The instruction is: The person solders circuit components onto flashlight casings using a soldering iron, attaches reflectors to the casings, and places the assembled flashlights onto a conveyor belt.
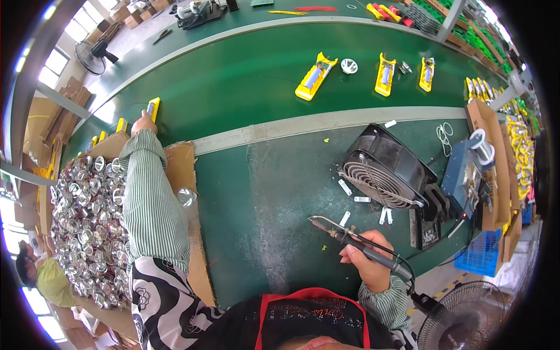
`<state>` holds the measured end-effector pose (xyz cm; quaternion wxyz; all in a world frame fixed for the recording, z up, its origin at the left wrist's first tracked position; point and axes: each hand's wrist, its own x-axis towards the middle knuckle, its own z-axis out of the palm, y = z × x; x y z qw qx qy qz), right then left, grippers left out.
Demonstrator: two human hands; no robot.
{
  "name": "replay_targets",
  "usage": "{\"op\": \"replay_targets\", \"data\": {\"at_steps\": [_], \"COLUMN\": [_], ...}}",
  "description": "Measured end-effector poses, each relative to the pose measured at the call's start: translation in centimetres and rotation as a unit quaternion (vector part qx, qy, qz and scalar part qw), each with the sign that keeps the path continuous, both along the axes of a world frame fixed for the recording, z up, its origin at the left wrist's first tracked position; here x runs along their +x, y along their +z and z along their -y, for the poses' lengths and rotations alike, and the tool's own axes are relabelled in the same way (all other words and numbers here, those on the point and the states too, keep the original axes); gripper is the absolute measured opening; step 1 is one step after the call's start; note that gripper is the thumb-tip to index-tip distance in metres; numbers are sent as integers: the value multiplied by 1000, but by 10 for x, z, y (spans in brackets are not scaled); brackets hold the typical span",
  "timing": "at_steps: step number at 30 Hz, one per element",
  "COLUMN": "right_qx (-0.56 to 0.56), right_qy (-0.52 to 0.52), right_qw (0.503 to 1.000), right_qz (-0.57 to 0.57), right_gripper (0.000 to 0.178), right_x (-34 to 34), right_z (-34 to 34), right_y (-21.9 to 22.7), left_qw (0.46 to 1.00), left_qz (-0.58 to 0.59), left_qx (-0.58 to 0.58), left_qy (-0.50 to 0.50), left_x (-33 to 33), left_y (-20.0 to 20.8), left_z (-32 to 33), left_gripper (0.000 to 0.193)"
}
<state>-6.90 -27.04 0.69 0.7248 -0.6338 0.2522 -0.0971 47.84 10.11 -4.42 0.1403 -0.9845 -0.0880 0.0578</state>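
My right hand (370,261) is closed around the dark handle of a soldering iron (364,249), its metal tip pointing up and left over the bench. A thin tube or wire runs along the iron to near the tip. My left hand (144,124) reaches far out to the left over the green belt (233,76), its fingers at a yellow flashlight housing (153,109) with a bluish cylinder inside. My sleeve and the distance partly hide that grip. Beneath the left forearm lies a big heap of shiny reflector cups (87,216); one loose reflector (186,197) lies on cardboard.
Right of centre stands a black fan (385,166), with small white strips (361,199) around it. Beyond are a blue soldering station (461,178) and a solder spool (482,147). Several yellow housings (317,76) lie on the belt. A metal rail (303,124) separates bench and belt.
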Motion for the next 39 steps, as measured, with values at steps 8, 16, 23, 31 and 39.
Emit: {"op": "replay_targets", "data": {"at_steps": [8, 16, 23, 31, 39], "right_qx": [-26, -25, -20, -32, -11], "right_qy": [-7, -21, -3, 31, 59], "right_qw": [999, 999, 998, 997, 997], "right_qz": [31, 37, 59, 63, 49], "right_gripper": [20, 16, 16, 16, 17], "right_x": [-10, -28, -40, -45, -51], "right_z": [-4, -6, -13, -27, -37], "right_y": [4, 17, 17, 18, 21], "left_qw": [960, 879, 866, 936, 928], "left_qz": [45, 47, -37, 99, 116], "left_qx": [-170, -181, -183, -115, -53], "left_qy": [-219, -438, -464, -319, -349], "left_x": [-91, -332, -451, -392, -360], "left_y": [56, 90, 71, 50, 26], "left_z": [70, 112, 113, 60, 39], "left_gripper": [87, 78, 75, 28, 8]}}
